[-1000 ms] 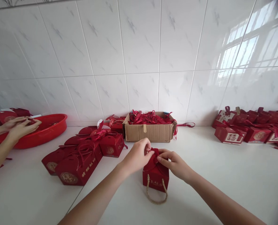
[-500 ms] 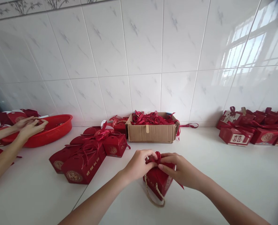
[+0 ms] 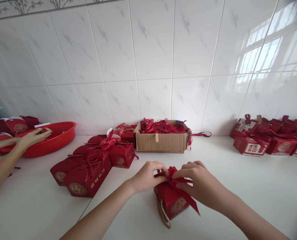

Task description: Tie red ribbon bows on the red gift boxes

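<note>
Head: 囍 box beyond right hand

We see ribbons in a carton behind the gift box on the counter, a basin left, more boxes right

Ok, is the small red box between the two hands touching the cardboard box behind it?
Apart: the head view shows white tabletop between the red box and the cardboard box.
</note>
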